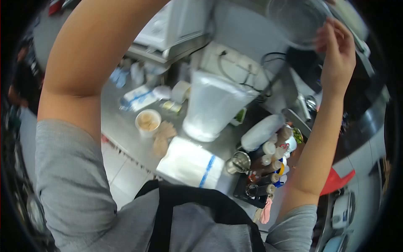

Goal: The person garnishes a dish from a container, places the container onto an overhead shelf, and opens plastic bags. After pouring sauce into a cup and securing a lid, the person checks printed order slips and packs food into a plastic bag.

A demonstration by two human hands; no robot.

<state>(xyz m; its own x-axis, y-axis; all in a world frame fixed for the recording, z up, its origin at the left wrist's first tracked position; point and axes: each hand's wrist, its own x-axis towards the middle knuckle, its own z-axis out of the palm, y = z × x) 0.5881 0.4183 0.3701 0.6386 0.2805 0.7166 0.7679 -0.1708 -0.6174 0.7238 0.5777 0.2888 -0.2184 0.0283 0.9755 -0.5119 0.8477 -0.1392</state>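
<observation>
My right hand [339, 52] is raised at the upper right, its fingers closed at the rim of a clear round plastic container [296, 23]. Motion blurs the fingertips. My left forearm reaches up past the top edge, so the left hand is out of sight. Below, on the steel counter, stands a tall white bucket-like container lined with a clear plastic bag [216, 103]. In front of it lies a folded white cloth with a blue stripe [191, 164]. A white tub [148, 122] with pale beige contents sits to the left, beside a crumpled beige glove or wrap [164, 136].
Several bottles and jars [268, 161] crowd a dark tray at the right, next to a metal cup [238, 162]. Another striped cloth [140, 97] and a roll [181, 91] lie at the back left. Cables hang from a wall outlet [223, 53]. A person [26, 80] stands far left.
</observation>
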